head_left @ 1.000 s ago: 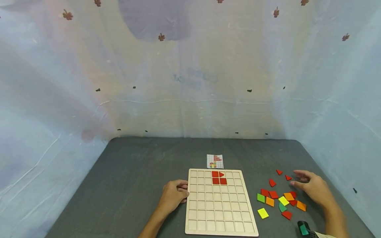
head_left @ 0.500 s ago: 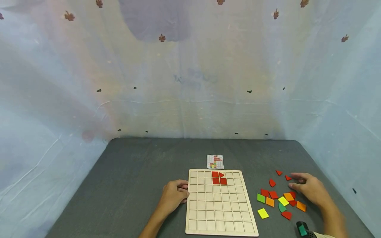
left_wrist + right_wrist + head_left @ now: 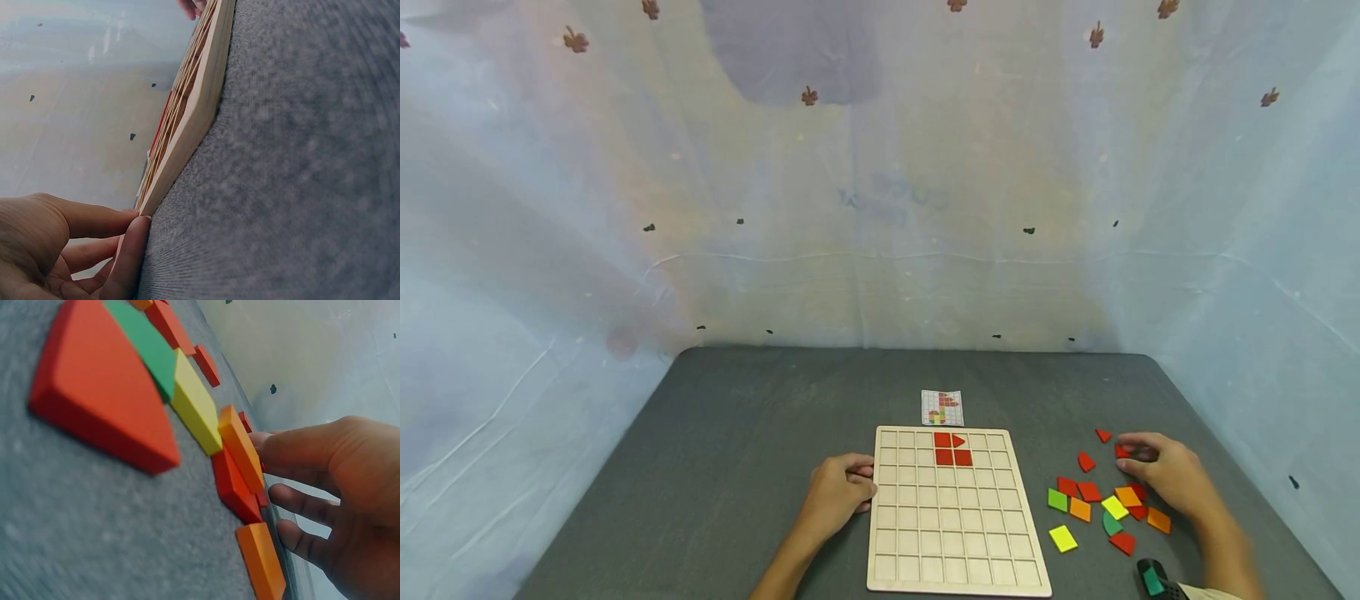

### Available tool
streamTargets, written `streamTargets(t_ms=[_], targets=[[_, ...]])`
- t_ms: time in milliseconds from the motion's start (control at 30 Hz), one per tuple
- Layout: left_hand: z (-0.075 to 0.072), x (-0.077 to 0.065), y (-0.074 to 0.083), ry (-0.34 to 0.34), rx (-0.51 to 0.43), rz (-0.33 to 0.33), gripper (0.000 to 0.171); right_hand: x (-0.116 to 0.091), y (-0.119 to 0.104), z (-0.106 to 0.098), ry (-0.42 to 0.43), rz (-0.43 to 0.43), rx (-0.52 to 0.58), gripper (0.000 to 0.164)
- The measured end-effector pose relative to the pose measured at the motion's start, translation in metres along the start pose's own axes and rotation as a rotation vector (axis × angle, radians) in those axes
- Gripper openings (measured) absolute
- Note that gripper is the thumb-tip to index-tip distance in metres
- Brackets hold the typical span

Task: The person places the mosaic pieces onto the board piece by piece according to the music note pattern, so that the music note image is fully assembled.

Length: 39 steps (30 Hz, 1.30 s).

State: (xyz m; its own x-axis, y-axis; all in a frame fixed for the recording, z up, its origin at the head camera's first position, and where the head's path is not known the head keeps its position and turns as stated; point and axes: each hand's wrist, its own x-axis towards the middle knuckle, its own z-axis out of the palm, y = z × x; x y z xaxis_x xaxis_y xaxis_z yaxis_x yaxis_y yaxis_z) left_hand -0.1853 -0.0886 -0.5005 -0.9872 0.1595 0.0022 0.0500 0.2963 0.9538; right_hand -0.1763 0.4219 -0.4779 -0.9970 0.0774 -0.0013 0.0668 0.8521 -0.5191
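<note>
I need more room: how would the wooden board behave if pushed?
The wooden board would probably stay stiff, its edge looking thick. Lying flat and broad, it seems unlikely to tip. The red tiles in its cells would likely travel along.

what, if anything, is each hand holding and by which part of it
The left hand pinches the wooden board by its left edge. The right hand is at a small red tile; whether it grips that cannot be told.

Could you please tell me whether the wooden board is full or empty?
Partly filled: four red pieces sit on the board; the rest of it is bare.
</note>
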Motion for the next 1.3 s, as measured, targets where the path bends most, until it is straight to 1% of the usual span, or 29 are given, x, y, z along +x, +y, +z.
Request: streamTargets(t_ms=[200, 333, 433, 633, 900, 1067, 1300], targets=[[0.001, 0.0, -0.001, 0.005, -0.002, -0.003, 0.035, 0.003, 0.0, 0.003, 0.004, 0.006, -0.004, 0.048], [0.001, 0.0, -0.001, 0.009, -0.005, 0.006, 0.035, 0.004, 0.0, 0.003, -0.016, 0.031, -0.006, 0.044], [0.001, 0.001, -0.001, 0.012, -0.005, -0.002, 0.035, 0.005, 0.0, 0.003, -0.035, 0.053, -0.004, 0.042], [0.0, 0.001, 0.0, 0.009, -0.006, -0.001, 0.035, 0.006, 0.0, 0.005, -0.032, 0.073, -0.015, 0.04], [0.0, 0.0, 0.0, 0.003, -0.015, 0.004, 0.036, 0.005, -0.004, 0.006, -0.021, 0.076, -0.017, 0.037], [0.001, 0.0, 0.001, 0.007, -0.005, 0.005, 0.036, 0.003, -0.005, 0.006, -0.011, 0.072, -0.016, 0.038], [0.001, 0.0, 0.001, 0.008, 0.003, 0.002, 0.036, 0.001, -0.01, 0.008, 0.034, 0.02, 0.009, 0.042]])
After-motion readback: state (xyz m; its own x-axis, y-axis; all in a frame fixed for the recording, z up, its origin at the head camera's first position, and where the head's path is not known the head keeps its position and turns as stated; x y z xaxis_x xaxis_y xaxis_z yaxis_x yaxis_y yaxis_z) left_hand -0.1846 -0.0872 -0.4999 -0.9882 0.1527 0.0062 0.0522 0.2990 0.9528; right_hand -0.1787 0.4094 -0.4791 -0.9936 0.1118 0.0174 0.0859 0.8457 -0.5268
